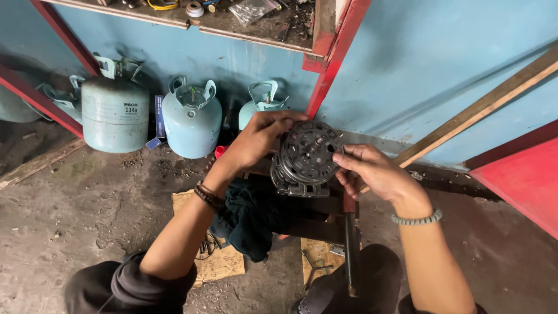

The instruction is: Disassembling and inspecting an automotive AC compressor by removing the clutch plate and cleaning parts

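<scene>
Centrally, just above the middle of the frame, a dark round motor [303, 158] with a slotted metal face stands tilted between both hands. The left hand [256, 139] comes over its upper left rim, fingers curled and pressed against the casing's top edge. The right hand [372, 171] sits at its right side, thumb and fingertips [343, 158] pinching the rim near the face; whether they hold a small part there cannot be told. Below the motor lies a dark cloth [250, 221] on a low black stand [314, 227], with cardboard [224, 264] on the dirty concrete floor [87, 203]. Three pale blue gas cylinders [192, 119] stand against the blue wall [430, 64] in the upper left, under a cluttered shelf [244, 20].
</scene>
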